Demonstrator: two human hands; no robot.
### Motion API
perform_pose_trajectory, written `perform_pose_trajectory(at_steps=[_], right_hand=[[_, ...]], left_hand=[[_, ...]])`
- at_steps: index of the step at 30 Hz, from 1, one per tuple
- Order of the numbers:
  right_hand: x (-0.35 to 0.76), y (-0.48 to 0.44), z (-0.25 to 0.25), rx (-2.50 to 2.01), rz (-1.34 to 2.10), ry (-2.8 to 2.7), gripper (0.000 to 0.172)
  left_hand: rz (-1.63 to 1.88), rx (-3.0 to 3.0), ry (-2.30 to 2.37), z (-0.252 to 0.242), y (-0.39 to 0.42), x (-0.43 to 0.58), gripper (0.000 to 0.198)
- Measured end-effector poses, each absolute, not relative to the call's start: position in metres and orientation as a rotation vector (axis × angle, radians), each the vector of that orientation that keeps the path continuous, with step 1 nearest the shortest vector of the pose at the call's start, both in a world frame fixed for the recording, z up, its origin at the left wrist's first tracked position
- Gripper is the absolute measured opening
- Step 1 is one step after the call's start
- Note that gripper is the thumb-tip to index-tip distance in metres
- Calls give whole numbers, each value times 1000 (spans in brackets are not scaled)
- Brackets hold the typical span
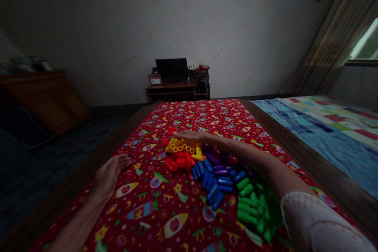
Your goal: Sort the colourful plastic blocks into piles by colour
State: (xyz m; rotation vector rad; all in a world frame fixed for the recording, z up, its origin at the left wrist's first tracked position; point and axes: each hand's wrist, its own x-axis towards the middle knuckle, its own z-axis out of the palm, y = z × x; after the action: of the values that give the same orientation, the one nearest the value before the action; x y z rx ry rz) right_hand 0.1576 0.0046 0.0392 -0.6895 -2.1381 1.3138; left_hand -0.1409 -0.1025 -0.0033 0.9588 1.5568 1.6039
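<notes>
My left hand [110, 171] lies on the red patterned cloth [141, 208] near its left edge, fingers stretched out and nothing in them. Reaching across from the right, my right hand [189, 136] is held flat over the yellow plastic building pieces [183, 147]. Its fingertips are beside a small red piece [172, 130]; whether they touch it I cannot tell. More red pieces [181, 161] lie just in front of the yellow ones. Blue pieces [211, 183], purple pieces [220, 169] and green pieces [251, 206] form separate heaps to the right, partly under my right forearm.
Brown wooden edging [118, 136] borders the cloth. To the right is a bed with a blue and checked cover [315, 141]. A small desk [171, 86] with a black monitor [171, 69] stands against the far wall. A wooden cabinet [50, 102] is at the left.
</notes>
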Motion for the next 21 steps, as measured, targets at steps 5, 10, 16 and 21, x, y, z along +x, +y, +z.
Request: perform_pose_trajectory(at_steps=[5,10,16,21], right_hand=[[215,-34,92,-703,1098,-2216,75],[358,-101,64,-1428,586,-1895,84],[420,-216,-14,-1770,412,-1586,76],[376,-185,-16,-1655,303,-1586,78]], left_hand=[[1617,980,1519,-4,-102,-139,18],[1631,1065,1494,-14,-95,-143,16],[1623,1146,1475,-24,-84,-148,18],[1646,1103,1453,-23,-83,-145,21]])
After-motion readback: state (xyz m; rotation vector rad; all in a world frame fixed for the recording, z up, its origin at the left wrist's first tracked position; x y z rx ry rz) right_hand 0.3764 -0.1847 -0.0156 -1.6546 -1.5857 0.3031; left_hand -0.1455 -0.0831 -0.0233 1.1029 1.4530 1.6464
